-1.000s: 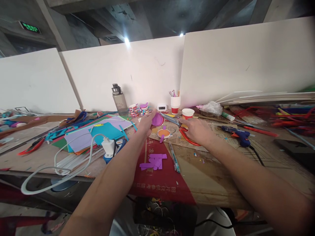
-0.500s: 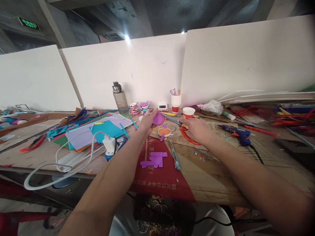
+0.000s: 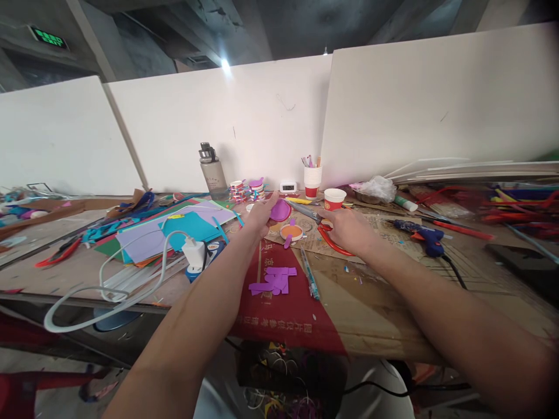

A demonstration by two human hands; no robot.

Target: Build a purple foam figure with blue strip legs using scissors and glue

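Left hand (image 3: pixel 261 216) pinches a purple disc (image 3: pixel 280 210), right hand (image 3: pixel 347 228) grips red-handled scissors (image 3: pixel 325 231), beyond the red sheet (image 3: pixel 286 311) bearing unreadable print.

- Grey water bottle (image 3: pixel 210 170) at eleven o'clock, upright against the white partition.
- White charger (image 3: pixel 194 254) with looped cable at nine o'clock.
- Blue glue gun (image 3: pixel 420 234) at three o'clock.
- Purple scraps (image 3: pixel 273 281) on red paper (image 3: pixel 288 317), centre.
- Red-banded cup (image 3: pixel 334 199) at twelve o'clock.

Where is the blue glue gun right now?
The blue glue gun lies on the table, right of the right hand holding the red-handled scissors.
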